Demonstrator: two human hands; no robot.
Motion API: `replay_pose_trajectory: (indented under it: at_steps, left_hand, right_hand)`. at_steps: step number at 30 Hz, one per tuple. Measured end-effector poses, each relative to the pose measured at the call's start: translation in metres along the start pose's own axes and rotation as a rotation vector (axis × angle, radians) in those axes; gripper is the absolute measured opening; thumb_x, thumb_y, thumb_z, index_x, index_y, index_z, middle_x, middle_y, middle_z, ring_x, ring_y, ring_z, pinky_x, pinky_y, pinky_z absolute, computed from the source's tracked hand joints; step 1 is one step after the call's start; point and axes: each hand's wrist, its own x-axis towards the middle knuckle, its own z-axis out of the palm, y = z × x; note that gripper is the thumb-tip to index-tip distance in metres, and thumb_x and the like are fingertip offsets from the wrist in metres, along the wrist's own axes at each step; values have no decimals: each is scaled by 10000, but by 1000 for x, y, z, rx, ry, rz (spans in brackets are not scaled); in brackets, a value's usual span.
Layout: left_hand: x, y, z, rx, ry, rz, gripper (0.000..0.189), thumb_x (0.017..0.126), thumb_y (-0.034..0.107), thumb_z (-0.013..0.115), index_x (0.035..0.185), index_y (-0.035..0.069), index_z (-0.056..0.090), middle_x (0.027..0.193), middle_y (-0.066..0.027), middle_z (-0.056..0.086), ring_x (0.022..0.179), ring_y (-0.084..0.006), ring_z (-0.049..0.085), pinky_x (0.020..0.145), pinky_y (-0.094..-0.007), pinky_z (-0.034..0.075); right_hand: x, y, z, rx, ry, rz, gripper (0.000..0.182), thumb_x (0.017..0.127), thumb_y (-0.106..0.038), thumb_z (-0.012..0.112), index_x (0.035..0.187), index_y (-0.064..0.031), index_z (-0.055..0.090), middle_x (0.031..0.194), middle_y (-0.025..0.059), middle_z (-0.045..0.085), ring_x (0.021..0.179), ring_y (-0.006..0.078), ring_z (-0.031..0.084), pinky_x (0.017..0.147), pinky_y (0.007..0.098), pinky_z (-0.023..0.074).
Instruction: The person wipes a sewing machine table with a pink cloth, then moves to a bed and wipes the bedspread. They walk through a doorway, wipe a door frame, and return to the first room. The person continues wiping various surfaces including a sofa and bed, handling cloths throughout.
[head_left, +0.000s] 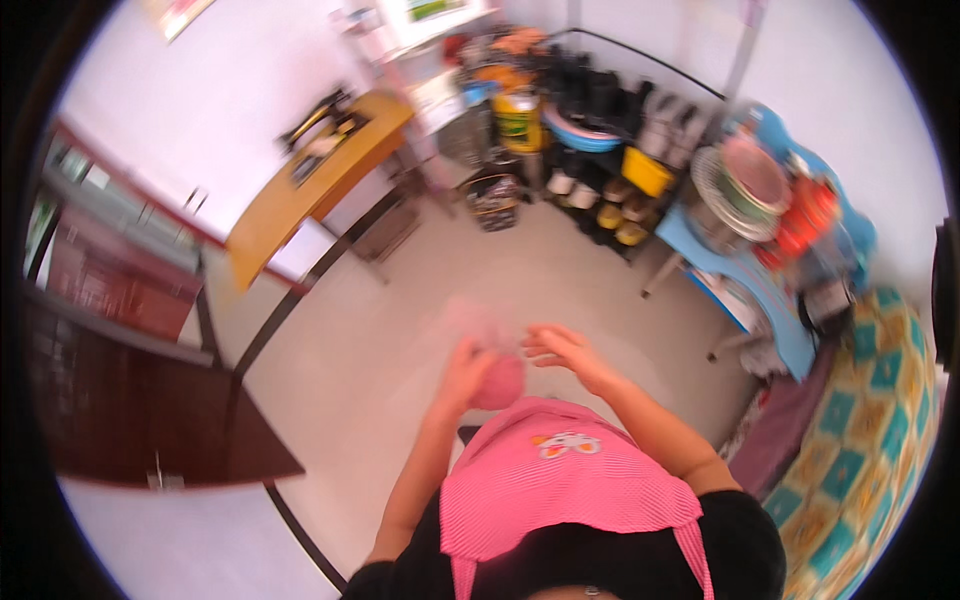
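Note:
My left hand (463, 381) grips a round pink thing (501, 381), held just in front of the pink striped apron (570, 487). A faint, blurred pink part spreads beyond it over the floor, too smeared to name. To its right is my right hand (564, 354), fingers apart and nothing in them, a short way from the pink thing. An embroidered animal face (568, 444) decorates the apron.
A wooden table (330, 180) bears a sewing machine (322, 127). Ahead stand a woven basket (491, 201) and a shoe rack (607, 202). On the right are a blue table (757, 277) with stacked basins (739, 191) and a checked sofa (847, 442); on the left, a dark brown door (150, 397).

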Motion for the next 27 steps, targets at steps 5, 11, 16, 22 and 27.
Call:
replay_pose_trajectory:
  at_steps: [5, 11, 16, 22, 27]
  left_hand:
    - [-9, 18, 30, 859, -346, 216, 441, 795, 251, 545, 1203, 108, 455, 1010, -148, 560, 829, -283, 596, 688, -374, 472]
    - [-18, 23, 29, 905, -348, 284, 516, 782, 285, 532, 1275, 172, 433, 1109, -111, 528, 888, -278, 582, 706, -384, 473]
    - [-8, -2, 14, 867, -403, 189, 534, 782, 302, 550, 1284, 168, 427, 1180, -88, 523, 950, -257, 575, 781, -350, 467]
    - [-8, 9, -3, 450, -130, 62, 567, 805, 308, 593, 1289, 79, 406, 1222, -110, 513, 1015, -229, 559, 865, -328, 437]
    - [2, 13, -8, -206, -242, -152, 597, 820, 308, 616, 1276, -5, 391, 1214, -125, 502, 1070, -202, 514, 911, -319, 412]
  right_hand:
    - [2, 21, 15, 298, 9, 202, 472, 891, -410, 455, 1193, -47, 466, 1160, 97, 521, 1044, 228, 500, 881, 379, 396]
    - [34, 37, -12, 637, 182, 54, 336, 878, -204, 441, 1158, -20, 472, 1143, 105, 523, 1067, 242, 494, 875, 380, 406]
    - [49, 20, -25, 661, 296, -110, 336, 883, -178, 445, 1170, -4, 450, 1119, 98, 543, 1052, 247, 521, 877, 369, 425]
    - [40, -19, -10, 166, 242, -109, 392, 873, -257, 507, 1165, 3, 469, 1069, 82, 559, 980, 194, 541, 803, 320, 427]
    - [28, -28, 15, -315, 40, 16, 420, 855, -383, 546, 1021, 0, 593, 822, 15, 594, 760, 116, 553, 626, 258, 425]
